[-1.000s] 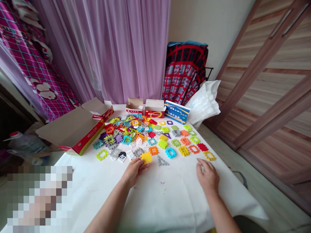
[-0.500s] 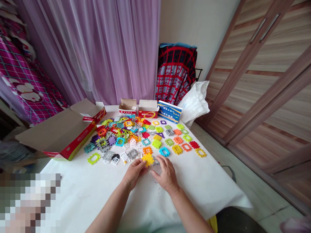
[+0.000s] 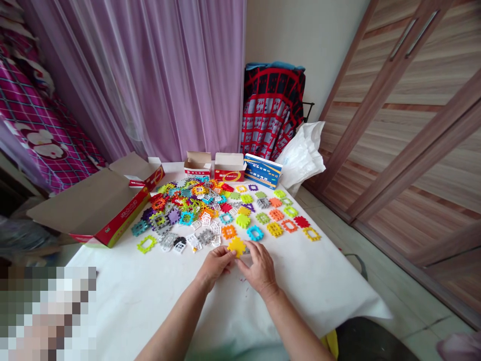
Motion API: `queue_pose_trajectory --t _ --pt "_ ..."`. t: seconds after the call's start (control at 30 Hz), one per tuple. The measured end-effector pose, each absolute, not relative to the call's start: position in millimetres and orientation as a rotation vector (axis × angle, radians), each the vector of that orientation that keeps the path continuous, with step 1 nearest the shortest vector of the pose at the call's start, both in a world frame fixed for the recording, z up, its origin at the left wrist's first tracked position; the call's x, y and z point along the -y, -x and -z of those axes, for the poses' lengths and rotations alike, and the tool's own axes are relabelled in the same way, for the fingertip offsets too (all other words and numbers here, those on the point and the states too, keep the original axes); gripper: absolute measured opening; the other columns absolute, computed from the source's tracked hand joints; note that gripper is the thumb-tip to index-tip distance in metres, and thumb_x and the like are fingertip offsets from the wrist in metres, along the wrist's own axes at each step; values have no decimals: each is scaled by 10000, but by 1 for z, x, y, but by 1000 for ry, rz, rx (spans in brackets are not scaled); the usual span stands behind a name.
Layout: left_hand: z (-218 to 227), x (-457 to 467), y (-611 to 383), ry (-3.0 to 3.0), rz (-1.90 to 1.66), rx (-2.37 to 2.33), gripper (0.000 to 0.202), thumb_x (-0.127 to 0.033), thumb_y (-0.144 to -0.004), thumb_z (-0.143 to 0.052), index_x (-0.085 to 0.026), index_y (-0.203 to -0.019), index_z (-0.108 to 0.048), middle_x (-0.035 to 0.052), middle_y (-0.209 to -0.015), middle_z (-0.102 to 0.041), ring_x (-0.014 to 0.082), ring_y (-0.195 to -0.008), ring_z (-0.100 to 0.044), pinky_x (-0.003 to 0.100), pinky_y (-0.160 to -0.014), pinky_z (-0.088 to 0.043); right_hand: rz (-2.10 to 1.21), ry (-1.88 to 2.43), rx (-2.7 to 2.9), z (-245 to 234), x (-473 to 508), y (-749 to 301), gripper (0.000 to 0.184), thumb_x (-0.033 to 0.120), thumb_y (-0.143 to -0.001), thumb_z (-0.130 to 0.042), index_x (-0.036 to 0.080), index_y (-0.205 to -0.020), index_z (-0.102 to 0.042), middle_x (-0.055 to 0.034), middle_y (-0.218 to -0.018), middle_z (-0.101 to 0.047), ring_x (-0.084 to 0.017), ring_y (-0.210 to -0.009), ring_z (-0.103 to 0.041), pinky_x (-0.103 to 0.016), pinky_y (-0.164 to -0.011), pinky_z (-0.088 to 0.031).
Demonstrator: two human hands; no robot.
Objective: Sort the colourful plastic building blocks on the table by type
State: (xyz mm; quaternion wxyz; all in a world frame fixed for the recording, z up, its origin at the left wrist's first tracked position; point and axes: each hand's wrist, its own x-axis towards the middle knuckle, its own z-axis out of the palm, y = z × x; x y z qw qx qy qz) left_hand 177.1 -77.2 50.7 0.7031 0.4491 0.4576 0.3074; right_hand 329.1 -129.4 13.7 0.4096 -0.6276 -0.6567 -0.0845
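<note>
My left hand [image 3: 215, 265] pinches a yellow square block [image 3: 237, 246] just above the white table [image 3: 158, 296]. My right hand [image 3: 259, 268] is closed beside it, fingertips at the block's right edge and over a grey triangular piece, mostly hidden. Just beyond both hands lies a spread of several colourful interlocking plastic blocks [image 3: 210, 210], dense at the left and laid out singly at the right, such as a blue frame [image 3: 255, 233] and a red block [image 3: 301, 221].
An open red cardboard box [image 3: 93, 210] lies at the table's left. Two small open boxes [image 3: 213, 168] and a blue box [image 3: 263, 170] stand at the far edge, beside a white plastic bag [image 3: 300, 155]. A wooden wardrobe [image 3: 413, 125] fills the right.
My right hand came from the table's right side to the yellow block and the grey piece next to my left hand. The view swung slightly right.
</note>
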Motion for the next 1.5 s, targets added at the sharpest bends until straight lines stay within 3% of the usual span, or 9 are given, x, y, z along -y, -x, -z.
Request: queue_pose_trajectory --t 0.27,0.43,0.57,0.8,1.1,1.3,1.5 --pt "-52 77 -166 -1144 -724 -1088 562 -623 -597 -753 -194 -953 -684 -8 -716 -630 100 -549 -543 208 -467 -403 258 1644 1521 -8 133 -345 382 400 -841 -602 186 -1158 -595 -121 -1046 -673 -264 -949 -634 -415 -838 -542" --pt "-50 62 -133 -1289 -892 -1258 507 -651 -650 -660 -199 -880 -665 -1 -712 -625 121 -537 -550 228 -454 -396 289 1732 1408 -2 138 -379 377 456 -848 -585 179 -1104 -612 -108 -961 -678 -238 -825 -626 -389 -773 -529" --pt "-47 51 -108 -1368 -1028 -1371 470 -650 -660 -634 -215 -836 -661 -13 -653 -621 142 -533 -557 274 -553 -468 323 1785 1406 -14 114 -405 402 472 -819 -605 184 -1098 -639 -125 -1049 -677 -264 -958 -621 -403 -851 -508" --pt "-35 51 -96 -1557 -1031 -1434 414 -611 -739 -566 -231 -854 -683 -10 -613 -632 165 -541 -581 286 -568 -474 -6 2053 1453 -53 35 -430 423 410 -744 -701 203 -1113 -673 -95 -1076 -673 -239 -966 -619 -355 -848 -486" --pt "-31 51 -94 -1681 -966 -1472 388 -570 -793 -529 -231 -879 -697 -6 -610 -636 173 -565 -593 283 -578 -466 -173 2150 1547 -54 -13 -428 411 421 -731 -735 228 -1092 -697 -79 -1065 -673 -237 -980 -623 -335 -827 -485" --pt "-28 50 -94 -1696 -949 -1479 413 -585 -808 -511 -227 -889 -701 5 -646 -654 176 -596 -606 283 -596 -483 -206 2169 1570 -61 -16 -429 433 391 -752 -714 205 -1142 -682 -99 -1123 -662 -252 -1061 -606 -349 -884 -471" --pt "-28 49 -93 -1648 -973 -1457 452 -616 -794 -512 -215 -898 -694 7 -658 -657 169 -576 -604 281 -581 -495 16 2101 1334 -58 47 -458 446 460 -757 -657 240 -1146 -666 -65 -1084 -658 -216 -918 -622 -342 -820 -480"
